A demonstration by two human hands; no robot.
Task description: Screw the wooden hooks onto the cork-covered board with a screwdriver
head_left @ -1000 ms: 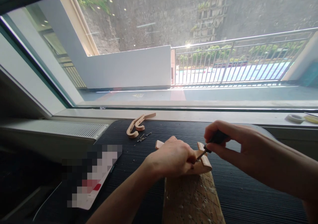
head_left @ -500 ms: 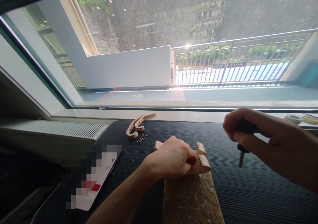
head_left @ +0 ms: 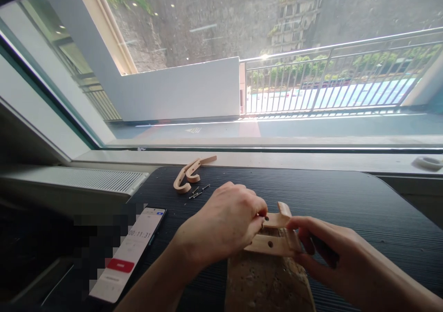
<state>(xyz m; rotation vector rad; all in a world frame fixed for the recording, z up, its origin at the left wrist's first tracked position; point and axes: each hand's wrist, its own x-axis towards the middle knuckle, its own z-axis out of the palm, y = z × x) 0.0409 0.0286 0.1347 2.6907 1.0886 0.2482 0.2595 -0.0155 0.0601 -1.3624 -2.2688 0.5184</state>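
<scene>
My left hand [head_left: 224,224] pinches the left end of a pale wooden hook [head_left: 272,243] with two screw holes, which lies across the top of a pitted wooden block [head_left: 266,284]. My right hand [head_left: 321,249] comes in from the lower right. Its fingertips touch the hook's right end, while a dark screwdriver handle [head_left: 325,253] is tucked under its curled fingers. The screwdriver's tip is hidden.
Two more wooden hooks [head_left: 188,173] and several small screws [head_left: 198,192] lie at the back of the black ribbed mat [head_left: 346,196]. A phone showing a timer [head_left: 129,254] lies at the left. A tape roll [head_left: 429,163] sits on the window sill at the far right.
My right hand took the screwdriver off the hook, swung up to the right, then came down to the hook's right end. The hook now shows its drilled face.
</scene>
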